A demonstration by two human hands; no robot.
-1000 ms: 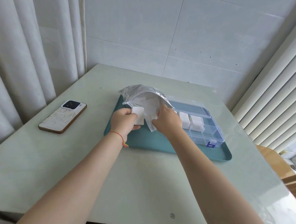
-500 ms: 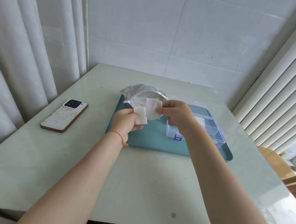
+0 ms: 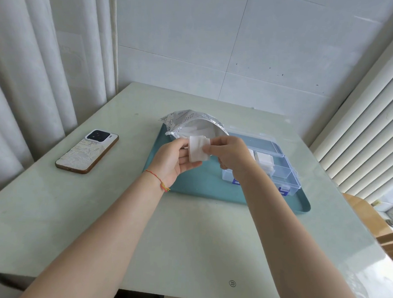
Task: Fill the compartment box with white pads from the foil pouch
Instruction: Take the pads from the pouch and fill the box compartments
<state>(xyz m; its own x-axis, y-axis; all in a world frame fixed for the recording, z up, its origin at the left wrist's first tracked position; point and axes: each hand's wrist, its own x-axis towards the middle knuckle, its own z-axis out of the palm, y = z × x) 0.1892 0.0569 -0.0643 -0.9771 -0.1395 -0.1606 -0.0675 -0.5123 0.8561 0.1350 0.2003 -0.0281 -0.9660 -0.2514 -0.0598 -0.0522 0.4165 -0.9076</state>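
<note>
1. Pad [image 3: 198, 151], white, is pinched between both hands above the teal tray [image 3: 202, 183], just in front of the foil pouch [image 3: 192, 123] mouth.
2. Left hand [image 3: 174, 162]: pad's left edge is held by thumb and fingers, palm turned up.
3. Right hand [image 3: 231, 154]: right edge is gripped by curled fingers.
4. Compartment box [image 3: 279, 174] is seen on the tray, right of the hands, lid open; white pads [image 3: 265, 161] are stacked in one middle compartment.
5. Phone [image 3: 87, 151] is lying on the table [image 3: 185, 240], left of the tray.
</note>
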